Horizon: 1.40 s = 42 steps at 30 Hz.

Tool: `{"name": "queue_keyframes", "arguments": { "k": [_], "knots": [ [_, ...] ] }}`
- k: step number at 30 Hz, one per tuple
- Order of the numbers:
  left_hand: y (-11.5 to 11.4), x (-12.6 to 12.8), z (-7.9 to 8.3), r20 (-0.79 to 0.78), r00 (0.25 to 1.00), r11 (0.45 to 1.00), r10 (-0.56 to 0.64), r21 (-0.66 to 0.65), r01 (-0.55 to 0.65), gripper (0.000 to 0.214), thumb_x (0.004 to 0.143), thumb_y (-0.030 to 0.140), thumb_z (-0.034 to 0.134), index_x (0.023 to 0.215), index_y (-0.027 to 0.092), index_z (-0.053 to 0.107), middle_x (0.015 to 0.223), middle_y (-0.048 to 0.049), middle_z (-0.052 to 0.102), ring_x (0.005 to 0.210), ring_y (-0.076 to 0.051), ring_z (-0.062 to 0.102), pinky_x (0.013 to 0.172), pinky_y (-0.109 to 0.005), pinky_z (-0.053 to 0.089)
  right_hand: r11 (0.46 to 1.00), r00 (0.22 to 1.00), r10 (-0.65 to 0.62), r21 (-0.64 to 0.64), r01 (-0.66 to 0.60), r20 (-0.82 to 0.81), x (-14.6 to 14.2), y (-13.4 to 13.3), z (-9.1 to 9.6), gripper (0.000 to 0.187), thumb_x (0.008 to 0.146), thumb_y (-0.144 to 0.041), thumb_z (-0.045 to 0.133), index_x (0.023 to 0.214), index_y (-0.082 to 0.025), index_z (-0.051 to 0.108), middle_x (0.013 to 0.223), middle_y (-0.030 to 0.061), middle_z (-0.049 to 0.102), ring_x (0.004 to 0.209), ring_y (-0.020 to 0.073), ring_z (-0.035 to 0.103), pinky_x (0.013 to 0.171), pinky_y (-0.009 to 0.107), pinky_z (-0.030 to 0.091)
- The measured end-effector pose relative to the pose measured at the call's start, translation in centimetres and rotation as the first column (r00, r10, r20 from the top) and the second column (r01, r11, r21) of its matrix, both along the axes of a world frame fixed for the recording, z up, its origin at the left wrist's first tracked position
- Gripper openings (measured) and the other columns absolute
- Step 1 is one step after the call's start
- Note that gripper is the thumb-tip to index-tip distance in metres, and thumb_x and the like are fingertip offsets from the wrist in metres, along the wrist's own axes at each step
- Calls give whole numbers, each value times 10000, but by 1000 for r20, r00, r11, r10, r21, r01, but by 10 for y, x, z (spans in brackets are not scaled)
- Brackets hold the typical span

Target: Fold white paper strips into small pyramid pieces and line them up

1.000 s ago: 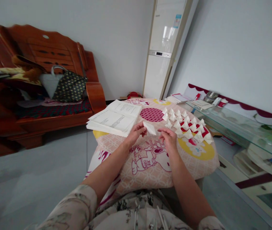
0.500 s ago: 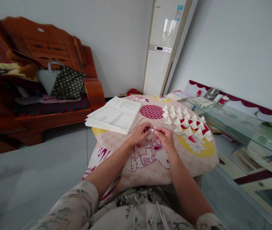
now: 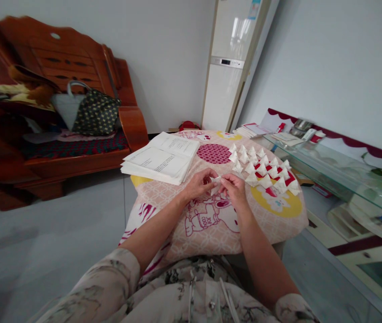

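Note:
A small piece of white paper (image 3: 216, 181) is held between both hands above the table's patterned cloth (image 3: 177, 237). The fingers of my left hand (image 3: 201, 183) pinch its left side. On the other side, my right hand (image 3: 234, 187) grips it with thumb and fingertips; its exact folds are too small to make out. Several pointed folded white paper pieces (image 3: 262, 169) stand in rows right of my hands. To the left lies a stack of printed paper sheets (image 3: 164, 157), open like a book.
At the right runs a glass-topped cabinet (image 3: 339, 179) carrying a red-and-white cup (image 3: 317, 137) and other small items. A wooden sofa (image 3: 76, 67) with bags (image 3: 96, 112) stands at the left. Behind the table is a tall white air conditioner (image 3: 224, 89).
My fingers have shifted slightly on the paper, and more of it shows between the hands. The camera view has tilted a little; the rows of folded pieces look the same.

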<state>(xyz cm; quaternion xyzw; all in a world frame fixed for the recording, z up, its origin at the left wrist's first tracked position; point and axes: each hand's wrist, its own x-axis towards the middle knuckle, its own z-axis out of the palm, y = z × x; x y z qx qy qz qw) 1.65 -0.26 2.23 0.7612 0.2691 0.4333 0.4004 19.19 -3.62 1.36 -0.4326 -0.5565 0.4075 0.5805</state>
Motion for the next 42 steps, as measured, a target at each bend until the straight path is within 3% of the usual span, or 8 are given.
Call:
{"name": "queue_keyframes", "arguments": {
  "k": [6, 16, 21, 30, 37, 42],
  "knots": [
    [5, -1, -8, 66, 998, 1000, -21, -20, 22, 369, 835, 459, 681, 1003, 146, 583, 741, 9, 578, 619, -104, 511, 587, -229, 400, 1000, 1000, -2, -5, 2, 2, -1, -2, 2, 236, 795, -409, 662, 778, -174, 652, 509, -14, 624, 370, 89, 446, 385, 206, 318],
    [9, 0, -14, 7, 1000, 997, 2, 75, -3, 184, 852, 308, 626, 886, 128, 628, 775, -23, 628, 688, -118, 553, 644, -230, 427, 998, 993, -56, -13, 58, 100, -4, -4, 10, 259, 710, -418, 731, 719, -175, 643, 470, -36, 575, 362, 82, 414, 368, 202, 282],
    [9, 0, -14, 21, 999, 998, 28, 62, -29, 200, 847, 332, 637, 866, 133, 622, 802, -37, 654, 706, -126, 577, 657, -236, 445, 995, 982, -92, 45, 86, 162, -7, -6, 11, 248, 724, -423, 697, 689, -197, 601, 502, -38, 570, 403, 109, 481, 406, 221, 353],
    [4, 3, -11, 48, 999, 999, 25, 28, -26, 241, 827, 355, 656, 754, 141, 573, 890, -83, 708, 719, -131, 608, 674, -249, 474, 951, 871, -266, 259, 168, 412, -8, -3, 4, 140, 772, -334, 596, 723, -204, 577, 560, -28, 561, 524, 141, 534, 503, 242, 395],
    [1, 3, -8, -5, 999, 998, 40, 44, -40, 224, 823, 337, 657, 743, 138, 592, 877, -75, 705, 724, -133, 603, 668, -240, 455, 903, 771, -397, 360, 232, 498, -11, -4, 9, 103, 724, -279, 544, 645, -216, 520, 539, -28, 531, 521, 136, 497, 540, 257, 370],
    [-1, 1, -7, 53, 998, 1000, -24, -6, 25, 301, 898, 439, 590, 908, 140, 622, 795, -36, 652, 680, -127, 595, 648, -237, 467, 926, 801, -344, 317, 204, 491, -9, -3, 8, 133, 733, -295, 569, 642, -221, 505, 531, -35, 524, 522, 135, 504, 537, 251, 381]
  ]
}}
